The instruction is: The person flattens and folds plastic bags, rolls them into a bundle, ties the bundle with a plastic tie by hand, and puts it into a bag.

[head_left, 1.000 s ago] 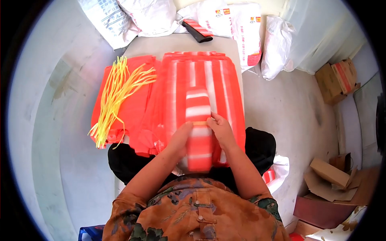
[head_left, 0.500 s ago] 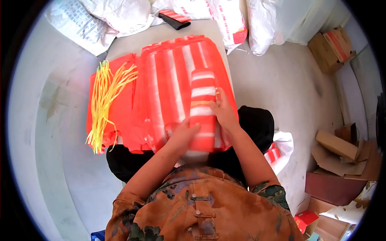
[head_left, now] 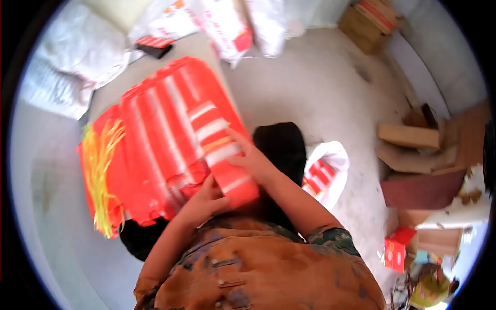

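Observation:
A folded bundle of red-and-white striped plastic bags (head_left: 227,173), bound across the middle by a yellow tie, lies tilted between my hands over the stack's right side. My right hand (head_left: 253,157) grips its right edge near the tie, thumb on top. My left hand (head_left: 202,202) is closed at the lower left edge, some fingers hidden beneath. Under and beside the bundle spreads a large stack of striped plastic bags (head_left: 150,124). Loose yellow ties (head_left: 98,175) lie in a bunch on plain red plastic at the stack's left.
Below my right side, a white sack (head_left: 338,173) holds striped bundles. A small red-and-black item (head_left: 155,46) lies at the table's (head_left: 106,95) far end. White sacks (head_left: 219,26) stand behind. Cardboard boxes (head_left: 408,135) are at right, with a red box (head_left: 395,253) lower down.
The view has swung right, so the table and stack appear farther left and tilted. The bundle stays in both hands, and more of the floor sack shows.

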`<action>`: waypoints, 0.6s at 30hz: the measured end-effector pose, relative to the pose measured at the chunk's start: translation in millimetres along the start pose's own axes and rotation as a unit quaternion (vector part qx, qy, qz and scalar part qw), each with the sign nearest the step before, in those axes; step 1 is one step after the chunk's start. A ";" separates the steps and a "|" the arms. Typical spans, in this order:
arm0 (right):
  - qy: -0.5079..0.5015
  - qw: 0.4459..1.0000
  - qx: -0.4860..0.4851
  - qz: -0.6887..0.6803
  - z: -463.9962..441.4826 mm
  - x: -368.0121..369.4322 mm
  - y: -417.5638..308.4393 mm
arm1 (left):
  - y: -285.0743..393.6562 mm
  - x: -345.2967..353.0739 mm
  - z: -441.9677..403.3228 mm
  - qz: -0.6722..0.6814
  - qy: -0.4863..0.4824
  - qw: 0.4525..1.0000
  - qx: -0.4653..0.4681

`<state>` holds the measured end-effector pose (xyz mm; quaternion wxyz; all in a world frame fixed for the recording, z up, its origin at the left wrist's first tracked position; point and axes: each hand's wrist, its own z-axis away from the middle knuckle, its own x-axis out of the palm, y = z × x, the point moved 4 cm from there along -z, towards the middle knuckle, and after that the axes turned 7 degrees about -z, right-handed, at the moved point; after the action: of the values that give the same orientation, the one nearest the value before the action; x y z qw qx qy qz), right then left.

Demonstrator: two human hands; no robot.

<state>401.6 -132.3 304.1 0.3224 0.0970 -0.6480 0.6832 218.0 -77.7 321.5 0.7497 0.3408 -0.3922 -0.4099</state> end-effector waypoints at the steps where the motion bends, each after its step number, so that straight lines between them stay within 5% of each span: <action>1: 0.019 0.999 -0.011 -0.029 12.7 -11.5 -9.9 | 5.7 -4.9 5.4 -0.052 -0.043 0.998 -0.013; 4: 0.044 0.991 -0.077 -0.096 53.0 -57.9 -30.7 | 30.1 -42.4 13.5 -0.144 -0.041 0.987 0.050; 6: 0.115 0.981 -0.159 -0.015 88.6 -123.5 -31.1 | 53.9 -81.3 10.5 -0.205 0.160 0.960 0.100; 7: 0.124 0.975 -0.141 -0.121 113.0 -134.9 -37.1 | 60.7 -104.0 5.6 -0.259 0.216 0.931 0.140; 9: 0.157 0.962 -0.191 -0.117 155.9 -174.7 -42.4 | 67.8 -145.5 -5.1 -0.419 0.303 0.836 0.183; 11: 0.252 0.943 -0.197 -0.092 202.0 -202.5 -39.5 | 72.5 -171.8 -17.6 -0.613 0.353 0.681 0.188; 14: 0.409 0.897 -0.152 -0.072 255.9 -232.8 -14.0 | 53.2 -196.6 -39.6 -0.732 0.368 0.559 0.128; 16: 0.476 0.871 -0.113 -0.046 283.7 -248.0 13.4 | 31.9 -213.6 -51.4 -0.742 0.354 0.559 0.109; 18: 0.489 0.869 -0.074 -0.022 299.9 -262.5 46.2 | 29.8 -196.3 -51.1 -0.786 0.361 0.493 0.093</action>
<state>492.9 -497.0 164.1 0.6191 -0.2599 -0.4536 0.5860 202.7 118.0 262.2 0.1569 0.6937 0.3071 -0.6323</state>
